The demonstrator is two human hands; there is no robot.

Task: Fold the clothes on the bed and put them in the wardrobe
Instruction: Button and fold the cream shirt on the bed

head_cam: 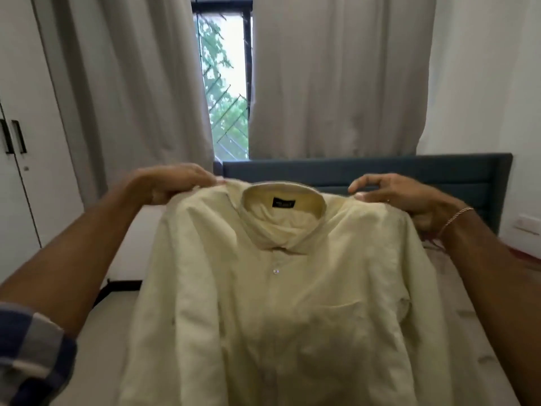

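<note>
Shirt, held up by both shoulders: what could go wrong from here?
1. The left hand and right hand only pinch the shirt at its shoulder edges; if one slips, that side may drop.
2. The shirt's lower part hangs out of view, so it may crumple when laid on the bed.
3. The wardrobe doors look closed, and both hands are busy.

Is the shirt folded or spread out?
Spread, not folded. The left hand and right hand hold the shirt up by its shoulders; it hangs at full width, collar on top.
</note>
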